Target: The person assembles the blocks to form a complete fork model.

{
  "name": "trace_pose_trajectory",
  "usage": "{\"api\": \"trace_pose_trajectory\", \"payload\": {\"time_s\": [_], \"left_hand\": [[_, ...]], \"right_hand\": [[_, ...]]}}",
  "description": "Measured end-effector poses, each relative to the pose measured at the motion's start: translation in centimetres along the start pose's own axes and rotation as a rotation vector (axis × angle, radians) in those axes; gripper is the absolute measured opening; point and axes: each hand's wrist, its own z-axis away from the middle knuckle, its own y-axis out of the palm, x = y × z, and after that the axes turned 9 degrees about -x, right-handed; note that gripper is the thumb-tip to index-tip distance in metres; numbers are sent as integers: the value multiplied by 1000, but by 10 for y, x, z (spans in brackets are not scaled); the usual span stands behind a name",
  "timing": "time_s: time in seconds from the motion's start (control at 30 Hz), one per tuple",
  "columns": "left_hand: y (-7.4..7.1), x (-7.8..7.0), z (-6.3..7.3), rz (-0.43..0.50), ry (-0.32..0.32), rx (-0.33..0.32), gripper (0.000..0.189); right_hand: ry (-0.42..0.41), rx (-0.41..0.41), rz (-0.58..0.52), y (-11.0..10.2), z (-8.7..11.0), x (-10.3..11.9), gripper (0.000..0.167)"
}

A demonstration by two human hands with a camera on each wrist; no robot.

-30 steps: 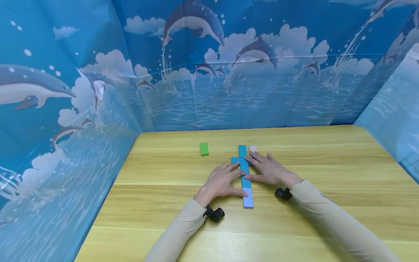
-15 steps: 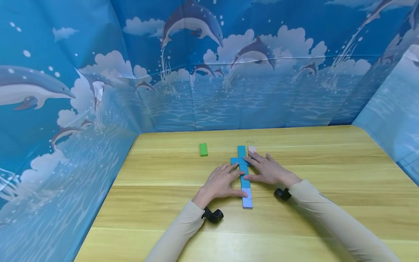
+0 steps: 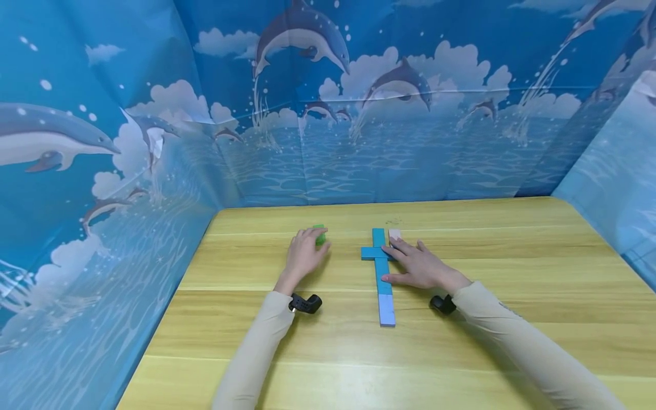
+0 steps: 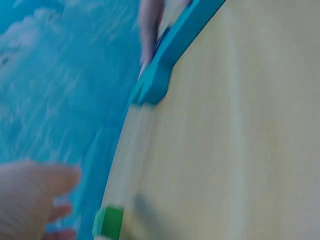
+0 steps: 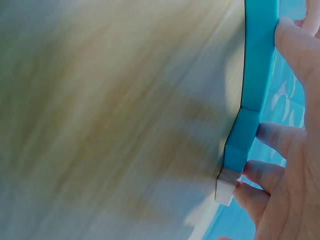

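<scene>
In the head view, my left hand (image 3: pixel 304 254) reaches over the green block (image 3: pixel 320 239), thumb and fingers spread on either side of it. The left wrist view shows a gap between those blurred fingers and the green block (image 4: pixel 111 222). My right hand (image 3: pixel 417 267) lies with extended fingers against a cross of flat blocks. Its fingertips touch the blue crosspiece (image 3: pixel 368 253) and a pale block (image 3: pixel 394 233), while the thumb rests at the teal upright (image 3: pixel 384 285). A lavender block (image 3: pixel 386 310) forms the foot of the cross.
All the blocks lie on a wooden table (image 3: pixel 205 336). Blue dolphin-print sheeting (image 3: pixel 328 154) hangs along its back and left side. Each wrist carries a black camera, one (image 3: pixel 306 304) on the left and another (image 3: pixel 443 304) on the right.
My left hand has left the teal and lavender blocks of the cross and moved left and away from me to the green block. The right hand stays in place.
</scene>
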Motion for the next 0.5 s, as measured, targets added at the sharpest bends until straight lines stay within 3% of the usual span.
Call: {"api": "trace_pose_trajectory", "payload": {"time_s": [0.1,0.2,0.33,0.5], "left_hand": [[-1,14,-11,-10,-125,1,45],[0,24,-19,-16,-205,57,48],[3,29,-25,18,-231,111,50],[6,31,-31,48,-202,133,49]], "right_hand": [[-1,-4,1,0,1,-2,82],[-3,-8,6,1,2,-3,82],[-3,-8,10,2,2,-4,83],[-10,-16,17,3,1,-2,82]]}}
